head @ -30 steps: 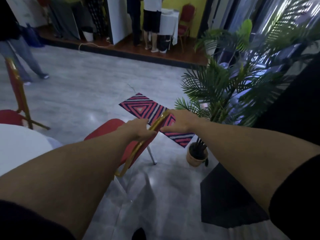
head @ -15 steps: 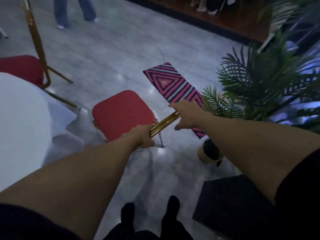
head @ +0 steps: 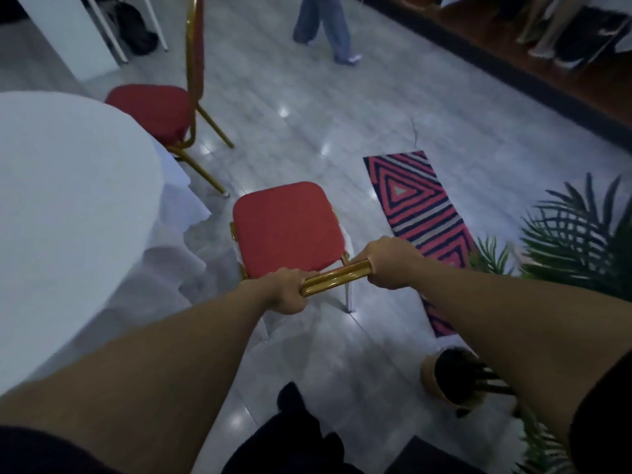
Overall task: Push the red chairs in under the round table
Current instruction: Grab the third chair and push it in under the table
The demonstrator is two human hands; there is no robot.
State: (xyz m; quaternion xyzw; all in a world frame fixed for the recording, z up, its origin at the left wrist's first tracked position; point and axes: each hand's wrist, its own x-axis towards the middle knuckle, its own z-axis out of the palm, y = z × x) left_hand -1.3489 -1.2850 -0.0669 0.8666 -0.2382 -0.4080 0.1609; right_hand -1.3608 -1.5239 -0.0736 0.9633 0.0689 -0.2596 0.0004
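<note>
A red-seated chair with a gold frame stands on the grey floor in front of me, right of the round table with its white cloth. My left hand and my right hand both grip the gold top bar of its backrest, one at each end. The seat sits apart from the cloth's hanging edge. A second red chair stands further back, its seat partly under the table's rim and its tall backrest upright.
A striped pink and dark rug lies right of the chair. A potted palm stands at my lower right, close to my right arm. A person's legs cross the floor behind. My feet are below.
The chair has swung from tilted to upright, its seat now facing away from me. My view has dropped and turned left, bringing the table and second chair further in.
</note>
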